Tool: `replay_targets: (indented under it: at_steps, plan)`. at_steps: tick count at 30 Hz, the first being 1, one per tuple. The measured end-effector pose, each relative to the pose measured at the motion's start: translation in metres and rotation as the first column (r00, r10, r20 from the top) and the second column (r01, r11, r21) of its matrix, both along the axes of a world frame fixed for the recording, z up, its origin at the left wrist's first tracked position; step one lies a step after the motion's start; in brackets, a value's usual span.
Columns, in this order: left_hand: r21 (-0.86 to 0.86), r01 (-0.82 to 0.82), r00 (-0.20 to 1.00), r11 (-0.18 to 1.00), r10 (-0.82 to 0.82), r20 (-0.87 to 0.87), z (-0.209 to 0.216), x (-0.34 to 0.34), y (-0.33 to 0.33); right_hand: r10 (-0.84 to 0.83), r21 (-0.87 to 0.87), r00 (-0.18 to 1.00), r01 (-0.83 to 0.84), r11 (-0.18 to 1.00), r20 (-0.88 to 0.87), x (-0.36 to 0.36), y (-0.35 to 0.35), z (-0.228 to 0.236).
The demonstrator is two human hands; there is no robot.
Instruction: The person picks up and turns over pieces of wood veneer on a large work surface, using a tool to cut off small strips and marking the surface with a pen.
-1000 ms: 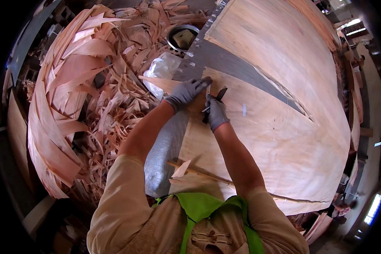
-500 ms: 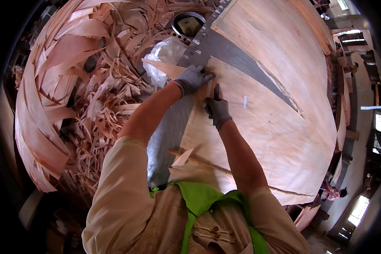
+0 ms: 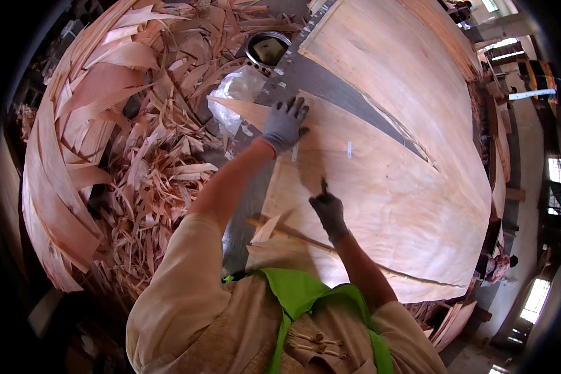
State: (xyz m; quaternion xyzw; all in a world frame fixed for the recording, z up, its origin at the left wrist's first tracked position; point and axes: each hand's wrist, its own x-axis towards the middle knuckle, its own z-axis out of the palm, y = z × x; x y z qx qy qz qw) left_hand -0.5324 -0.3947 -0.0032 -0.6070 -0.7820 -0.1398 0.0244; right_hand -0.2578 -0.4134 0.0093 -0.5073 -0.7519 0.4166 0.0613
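Note:
My left hand (image 3: 285,124), in a grey glove, lies with fingers spread over the left edge of a large pale wood veneer sheet (image 3: 386,199). A pointed veneer strip (image 3: 246,111) sticks out to the left beneath it. My right hand (image 3: 329,215), also gloved, is closed around a dark knife-like tool (image 3: 323,185) whose tip points away from me; its exact kind is unclear. This hand is over the sheet, nearer to me than the left. Two small white tape pieces show on the sheet, one (image 3: 295,151) just below my left hand, another (image 3: 349,149) farther right.
Curled veneer scraps (image 3: 162,162) are heaped on the left. A round metal container (image 3: 268,48) and a clear plastic bag (image 3: 240,90) sit at the far side. Another veneer sheet (image 3: 380,62) lies beyond a dark gap. A split (image 3: 330,248) crosses the near veneer.
My right hand has drawn back toward me with the tool, away from the left. My left hand has flattened, its fingers spreading. The view has shifted slightly.

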Motion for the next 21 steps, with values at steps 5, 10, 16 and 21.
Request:
replay_targets:
  at_steps: [5, 10, 16, 21]
  plan:
    - [-0.095, -0.048, 0.998, 0.994, 0.053, 0.044, -0.02, 0.05, -0.021, -0.403, -0.406, 0.914, 0.388, 0.827, 0.053, 0.104, -0.053, 0.036]
    - [-0.113, 0.01, 0.995, 0.993, 0.002, 0.104, -0.015, 0.038, -0.028, -0.501, -0.402, 0.862, 0.434, 0.806, -0.073, 0.178, -0.075, 0.045]
    - [-0.336, 0.181, 0.975, 0.924, -0.124, 0.183, 0.056, 0.099, -0.151, -0.604, -0.412, 0.775, 0.497, 0.764, -0.185, 0.236, -0.101, 0.03]
    - [-0.063, -0.092, 0.976, 0.994, 0.102, 0.194, -0.009, 0.117, -0.221, -0.543, -0.417, 0.813, 0.428, 0.802, -0.209, 0.244, -0.118, 0.015]
